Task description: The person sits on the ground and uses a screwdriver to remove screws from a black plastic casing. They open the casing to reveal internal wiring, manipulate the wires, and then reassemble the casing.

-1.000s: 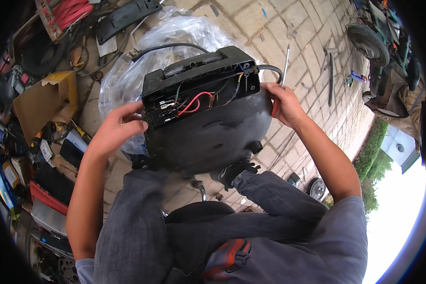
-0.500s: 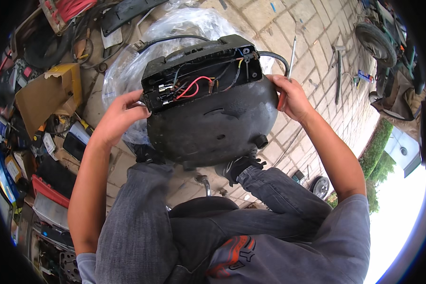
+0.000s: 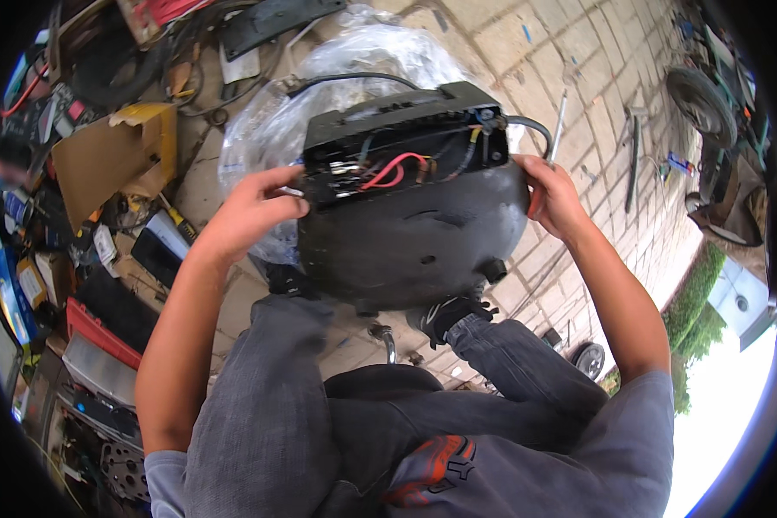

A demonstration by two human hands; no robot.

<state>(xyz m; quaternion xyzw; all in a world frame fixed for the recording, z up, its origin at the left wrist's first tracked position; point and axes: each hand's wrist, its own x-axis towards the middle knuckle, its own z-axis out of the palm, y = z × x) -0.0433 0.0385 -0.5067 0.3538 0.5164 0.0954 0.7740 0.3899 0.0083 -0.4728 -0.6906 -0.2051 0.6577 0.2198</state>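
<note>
A black rounded housing [image 3: 410,246] with an open compartment of red, yellow and other wires [image 3: 403,166] stands between my legs. My left hand [image 3: 263,207] grips the compartment's left end, fingers bent round its edge. My right hand [image 3: 554,194] grips the right side, also holding a red-handled screwdriver [image 3: 536,200], its shaft pointing away from me. A thick black cable loops out beside that hand. Crumpled clear plastic [image 3: 375,56] lies behind and under the housing.
Paving [image 3: 544,60] surrounds me. At left lie a torn cardboard box [image 3: 91,177], tools and parts in clutter. At right are a hammer [image 3: 634,151], a wheeled machine [image 3: 699,104] and a small wheel [image 3: 589,361]. My dark-trousered legs [image 3: 259,397] flank the housing.
The housing and both hands first rose in the picture, then slid right and slightly down. The surroundings shifted right too. Both hands keep their grip.
</note>
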